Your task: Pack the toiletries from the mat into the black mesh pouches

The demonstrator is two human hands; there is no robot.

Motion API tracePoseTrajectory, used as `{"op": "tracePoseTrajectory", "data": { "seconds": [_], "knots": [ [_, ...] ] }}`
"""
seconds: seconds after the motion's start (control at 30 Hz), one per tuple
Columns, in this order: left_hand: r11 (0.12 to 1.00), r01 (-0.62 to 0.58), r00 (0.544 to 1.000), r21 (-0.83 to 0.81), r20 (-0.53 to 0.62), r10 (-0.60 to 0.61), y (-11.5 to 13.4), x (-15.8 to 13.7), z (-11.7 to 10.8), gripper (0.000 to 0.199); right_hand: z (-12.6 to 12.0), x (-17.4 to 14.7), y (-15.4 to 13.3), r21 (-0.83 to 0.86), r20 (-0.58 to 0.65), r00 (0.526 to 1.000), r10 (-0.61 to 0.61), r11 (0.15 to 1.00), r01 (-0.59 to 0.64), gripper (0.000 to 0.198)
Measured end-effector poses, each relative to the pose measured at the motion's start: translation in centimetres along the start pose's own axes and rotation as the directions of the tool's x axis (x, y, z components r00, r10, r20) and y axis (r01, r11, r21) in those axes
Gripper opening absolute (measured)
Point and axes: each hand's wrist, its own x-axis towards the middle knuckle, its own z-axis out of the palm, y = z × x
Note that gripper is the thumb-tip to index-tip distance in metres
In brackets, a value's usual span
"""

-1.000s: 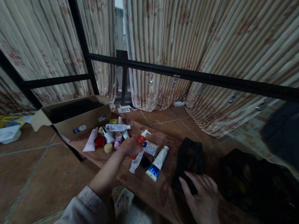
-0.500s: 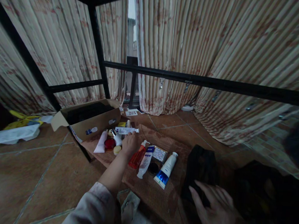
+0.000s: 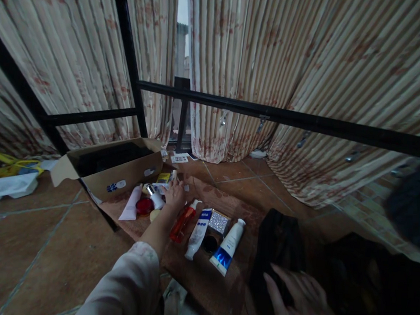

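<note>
My left hand (image 3: 175, 194) reaches over a white tube (image 3: 160, 188), its fingers spread and partly covering it. A small pale-capped bottle (image 3: 174, 175) and a yellow packet (image 3: 163, 178) lie just beyond the fingertips. Left of the hand are a pink tube (image 3: 131, 204), a red round jar (image 3: 144, 206) and a white bottle with a silver top (image 3: 156, 197). To its right lie a red pump bottle (image 3: 183, 223), a white-and-blue tube (image 3: 199, 233), a glittery box (image 3: 219, 222), a black round container (image 3: 210, 244) and a blue-ended tube (image 3: 228, 247). My right hand (image 3: 299, 298) grips a black bag (image 3: 279, 239).
A cardboard box (image 3: 122, 180) with black contents stands at the brown cloth-covered surface's (image 3: 236, 293) far left. Black frame bars (image 3: 235, 104) cross before striped curtains (image 3: 225, 43). A dark heap (image 3: 377, 279) lies at right, and a white tray (image 3: 6, 189) on the floor at left.
My left hand has moved slightly forward and left, its fingers now spreading over the white tube. My right hand stays at the black bag. The view has shifted a little.
</note>
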Motion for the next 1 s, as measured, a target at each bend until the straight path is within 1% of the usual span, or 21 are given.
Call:
{"op": "tracePoseTrajectory", "data": {
  "seconds": [0.1,0.17,0.27,0.37,0.43,0.53,0.67,0.77,0.87,1.0],
  "knots": [
    [0.999,-0.017,0.999,0.032,-0.034,0.018,0.5,-0.7,-0.9,0.031,0.0,0.1,-0.1,0.023,0.001,1.0,0.027,0.999,-0.027,0.034],
    [0.997,-0.062,0.994,0.045,-0.082,0.066,1.3,-1.5,-2.0,0.037,-0.1,0.3,-0.3,0.042,-0.005,0.999,0.033,0.999,-0.032,0.033],
    [0.985,-0.161,0.975,0.065,-0.147,0.169,3.6,-3.2,-3.8,0.045,-0.2,0.6,-0.5,0.051,-0.005,0.999,0.035,0.998,-0.034,0.032],
    [0.955,-0.286,0.931,0.081,-0.214,0.297,6.1,-5.3,-5.0,0.051,-0.4,0.7,-0.7,0.048,-0.004,0.999,0.033,0.998,-0.033,0.031],
    [0.942,-0.328,0.917,0.069,-0.217,0.335,7.4,-6.7,-5.3,0.05,-0.4,0.6,-0.6,0.051,-0.006,0.999,0.031,0.998,-0.031,0.031],
    [0.936,-0.349,0.923,0.045,-0.155,0.352,8.5,-8.1,-4.8,0.05,-0.5,0.3,-0.5,0.056,0.0,0.999,0.041,0.998,-0.041,0.031],
    [0.938,-0.348,0.938,0.0,-0.006,0.348,8.4,-8.5,-3.3,0.051,-0.6,0.1,-0.4,0.07,0.006,0.998,0.06,0.996,-0.06,0.03],
    [0.958,-0.283,0.954,-0.048,0.085,0.286,7.6,-7.9,-2.7,0.045,-0.7,0.2,-0.4,0.079,0.012,0.997,0.077,0.994,-0.077,0.029],
    [0.978,-0.195,0.972,-0.069,0.116,0.203,6.3,-6.7,-2.8,0.037,-0.7,0.2,-0.5,0.088,0.029,0.994,0.104,0.991,-0.106,0.028],
    [0.986,-0.125,0.979,-0.114,0.146,0.142,4.2,-5.2,-3.1,0.038,-0.6,0.2,-0.5,0.1,0.052,0.991,0.126,0.986,-0.131,0.027]
  ]
}}
